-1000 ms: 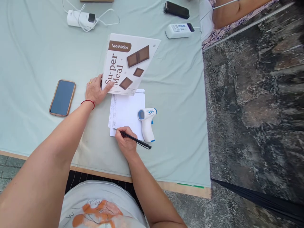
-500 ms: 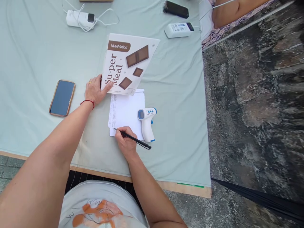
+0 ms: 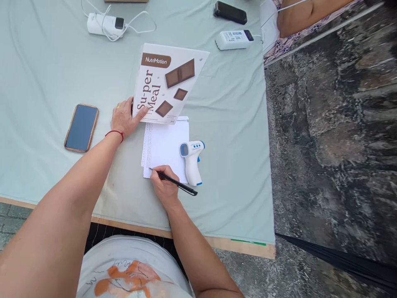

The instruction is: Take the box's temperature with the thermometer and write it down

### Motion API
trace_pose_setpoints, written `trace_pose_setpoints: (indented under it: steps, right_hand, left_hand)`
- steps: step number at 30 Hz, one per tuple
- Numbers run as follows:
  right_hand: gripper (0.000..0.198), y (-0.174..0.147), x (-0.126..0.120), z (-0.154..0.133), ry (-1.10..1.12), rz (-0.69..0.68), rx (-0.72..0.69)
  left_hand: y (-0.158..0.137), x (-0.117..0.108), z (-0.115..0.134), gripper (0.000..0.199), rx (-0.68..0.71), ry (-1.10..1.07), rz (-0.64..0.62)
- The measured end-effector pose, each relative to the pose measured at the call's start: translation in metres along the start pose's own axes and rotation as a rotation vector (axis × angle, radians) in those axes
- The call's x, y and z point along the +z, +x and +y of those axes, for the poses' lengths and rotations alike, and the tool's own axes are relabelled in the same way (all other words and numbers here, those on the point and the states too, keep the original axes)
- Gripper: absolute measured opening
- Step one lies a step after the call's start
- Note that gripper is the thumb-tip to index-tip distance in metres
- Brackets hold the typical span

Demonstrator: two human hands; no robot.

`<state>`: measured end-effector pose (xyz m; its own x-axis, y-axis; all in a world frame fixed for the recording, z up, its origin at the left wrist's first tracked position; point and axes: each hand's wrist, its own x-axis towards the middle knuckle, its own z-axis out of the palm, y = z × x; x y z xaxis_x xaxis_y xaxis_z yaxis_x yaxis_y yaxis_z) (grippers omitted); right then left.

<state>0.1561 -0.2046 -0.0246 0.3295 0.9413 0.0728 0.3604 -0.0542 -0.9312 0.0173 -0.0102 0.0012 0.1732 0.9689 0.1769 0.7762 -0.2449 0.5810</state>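
Note:
My left hand (image 3: 127,116) grips the lower left corner of a white box (image 3: 155,89) printed "NutriMotion Su-per Meal", thumb on its front and the other fingers hidden behind. The box leans over the top of a white notepad (image 3: 167,145), which has rows of small marks down its left side. A black pen (image 3: 181,186) is held in my right hand (image 3: 165,186), its tip at the pad's lower left. On the pad's right edge lies a white and blue infrared thermometer (image 3: 192,161).
Left of my hand lies a phone (image 3: 81,127) in a wooden-looking case. A white power bank (image 3: 104,25) with a cable is at the back left. A black device (image 3: 230,12) and a white one (image 3: 235,39) lie back right. A stone wall (image 3: 331,136) borders the table's right side.

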Motion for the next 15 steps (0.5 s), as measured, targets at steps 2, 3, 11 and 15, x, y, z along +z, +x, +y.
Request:
trace_pose_setpoints:
  steps: [2, 3, 11, 15]
  right_hand:
    - [0.014, -0.0001, -0.0001, 0.0, 0.004, 0.006, 0.002]
    - [0.014, -0.0003, -0.0001, 0.0003, 0.006, 0.011, 0.001]
    - [0.013, -0.002, 0.0012, 0.0035, 0.022, 0.062, -0.013]
    - [0.012, -0.0014, 0.0017, 0.0039, 0.003, 0.039, -0.018]
  left_hand:
    - [0.0001, -0.0001, 0.0001, 0.063, -0.002, -0.001, 0.0]
    - [0.0002, -0.0001, 0.0, 0.063, -0.001, -0.002, 0.0]
    - [0.0008, 0.0007, -0.0013, 0.065, -0.003, -0.024, -0.005]
    - [0.0011, 0.0008, -0.0014, 0.067, -0.005, -0.041, -0.002]
